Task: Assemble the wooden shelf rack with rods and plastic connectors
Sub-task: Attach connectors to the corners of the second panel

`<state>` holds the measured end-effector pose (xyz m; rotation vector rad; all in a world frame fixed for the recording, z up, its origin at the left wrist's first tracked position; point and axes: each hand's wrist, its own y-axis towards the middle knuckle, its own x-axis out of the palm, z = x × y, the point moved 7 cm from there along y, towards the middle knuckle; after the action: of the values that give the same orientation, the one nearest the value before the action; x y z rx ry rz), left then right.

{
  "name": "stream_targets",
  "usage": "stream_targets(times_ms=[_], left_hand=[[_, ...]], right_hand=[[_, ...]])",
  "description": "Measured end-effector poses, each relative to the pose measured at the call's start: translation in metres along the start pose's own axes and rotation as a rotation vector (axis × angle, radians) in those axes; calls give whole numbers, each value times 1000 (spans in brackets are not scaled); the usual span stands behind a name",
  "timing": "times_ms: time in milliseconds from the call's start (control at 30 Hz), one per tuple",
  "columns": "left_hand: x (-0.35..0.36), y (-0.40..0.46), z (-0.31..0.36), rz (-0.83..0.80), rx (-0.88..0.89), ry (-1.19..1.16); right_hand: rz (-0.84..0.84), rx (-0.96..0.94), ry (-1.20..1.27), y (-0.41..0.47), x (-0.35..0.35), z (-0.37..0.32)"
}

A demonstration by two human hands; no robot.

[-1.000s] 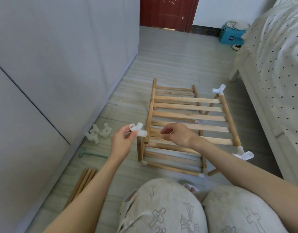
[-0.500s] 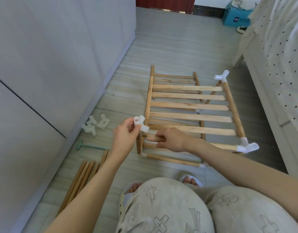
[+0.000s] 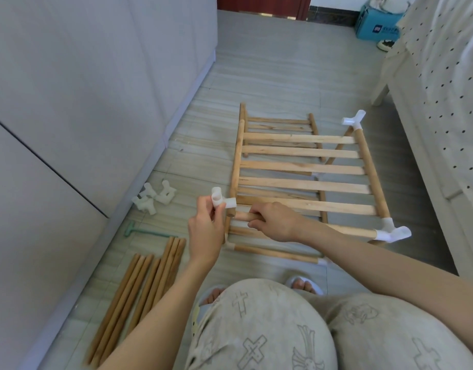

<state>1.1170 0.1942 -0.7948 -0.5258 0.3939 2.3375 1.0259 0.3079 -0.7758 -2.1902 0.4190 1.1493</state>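
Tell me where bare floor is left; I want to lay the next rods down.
Free: the floor beyond the shelf rack toward the door, and the strip between rack and cabinet. Crowded: near-left, with spare connectors, a green tool and loose rods.

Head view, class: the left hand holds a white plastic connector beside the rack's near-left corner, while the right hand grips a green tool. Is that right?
Not quite. The left hand does hold the white connector, but the right hand grips a wooden rod of the rack. The green tool lies untouched on the floor, as the head view shows.
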Motion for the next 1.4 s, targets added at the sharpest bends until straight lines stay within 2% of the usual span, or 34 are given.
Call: stream_targets(times_ms=[433,533,633,700,800,900,1200,1400], left_hand=[[-5,22,-15,-162,182,130],[-1,27,-14,-199,139,80],[10,40,-16,-241,-34,52],[18,47,-20,-230,-122,19],[20,47,-21,-141,-110,-54],[18,39,-29,-125,-108,-110],[18,42,-29,-129,-107,-85],[18,32,-26,-96,-97,-60]], right_hand=[[83,-44,2,1,-6,1],[100,-63,-20,3,-5,1],[135,-90,-73,3,-3,1],[166,-114,-122,4,-2,2],[212,-140,-152,5,-2,3],[231,-150,-170,9,4,4],[302,-175,-204,17,6,7],[291,-181,-201,19,13,6]])
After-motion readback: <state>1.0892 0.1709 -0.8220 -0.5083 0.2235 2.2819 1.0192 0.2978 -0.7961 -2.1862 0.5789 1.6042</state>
